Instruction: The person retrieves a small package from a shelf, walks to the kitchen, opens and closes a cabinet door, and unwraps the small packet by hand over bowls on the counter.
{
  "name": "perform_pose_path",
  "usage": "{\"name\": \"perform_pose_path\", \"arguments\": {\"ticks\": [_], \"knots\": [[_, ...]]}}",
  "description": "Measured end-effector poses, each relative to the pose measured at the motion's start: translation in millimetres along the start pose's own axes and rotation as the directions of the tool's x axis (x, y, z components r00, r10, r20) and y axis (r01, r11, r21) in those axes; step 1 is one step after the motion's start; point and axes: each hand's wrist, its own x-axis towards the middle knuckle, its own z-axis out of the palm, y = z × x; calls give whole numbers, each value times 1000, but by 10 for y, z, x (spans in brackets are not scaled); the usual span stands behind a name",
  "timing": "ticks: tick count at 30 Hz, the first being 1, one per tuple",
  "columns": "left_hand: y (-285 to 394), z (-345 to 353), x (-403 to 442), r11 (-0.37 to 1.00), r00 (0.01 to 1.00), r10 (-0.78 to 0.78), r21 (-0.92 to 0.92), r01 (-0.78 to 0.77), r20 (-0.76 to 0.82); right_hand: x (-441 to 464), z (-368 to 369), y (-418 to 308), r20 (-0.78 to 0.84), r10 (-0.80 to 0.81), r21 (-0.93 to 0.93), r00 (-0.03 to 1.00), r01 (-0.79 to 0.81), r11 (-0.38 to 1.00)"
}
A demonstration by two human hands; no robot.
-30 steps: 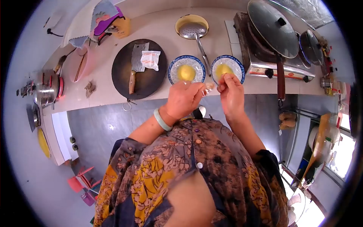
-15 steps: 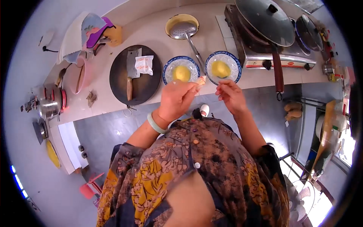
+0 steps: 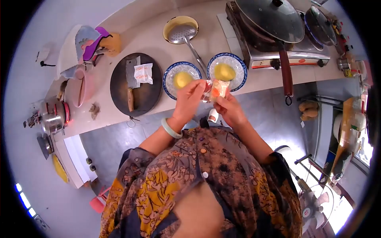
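My left hand (image 3: 188, 102) and my right hand (image 3: 231, 110) meet just in front of the bowls, both with fingers closed on a small plastic packet (image 3: 216, 91) with an orange mark. The left fingers pinch its crinkled clear edge; the right thumb and fingers grip its lower right side. Behind the hands stand a left patterned bowl (image 3: 168, 75) and a right patterned bowl (image 3: 243, 75), blue-rimmed, each with a round yellow mass in yellowish liquid. To the left, a round dark chopping board (image 3: 119, 87) bears a cleaver (image 3: 130, 97) and a white printed packet (image 3: 143, 73).
A metal skimmer (image 3: 191, 47) rests in a yellow enamel basin (image 3: 168, 28), its handle reaching between the bowls. On the right, a gas stove (image 3: 262, 64) carries a lidded wok (image 3: 274, 23), whose handle (image 3: 286, 75) juts past the counter edge. A pink container (image 3: 85, 93) stands at left.
My right hand has moved in to the left and taken hold of the packet, which was in my left hand alone. The packet now shows more fully between both hands. The view has shifted slightly.
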Motion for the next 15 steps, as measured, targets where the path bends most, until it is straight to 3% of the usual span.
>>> {"name": "perform_pose_path", "arguments": {"ticks": [3, 6, 12, 15], "knots": [[-48, 70, 63, 997, 997, -59, 49, 57, 47, 11, -57, 22, -197, -46, 52, 979, 57, 997], [-139, 41, 98, 991, 993, -96, 104, 88, 74, 45, -203, -43, -242, -68, 48, 968, 82, 995], [-330, -321, -2, 929, 959, -279, 269, 254, 57, 204, -761, -199, -378, -136, -240, 916, 45, 970], [-572, -630, -167, 926, 952, -306, 226, 304, -28, 276, -943, -373, -399, -171, -445, 901, -27, 895]]}}
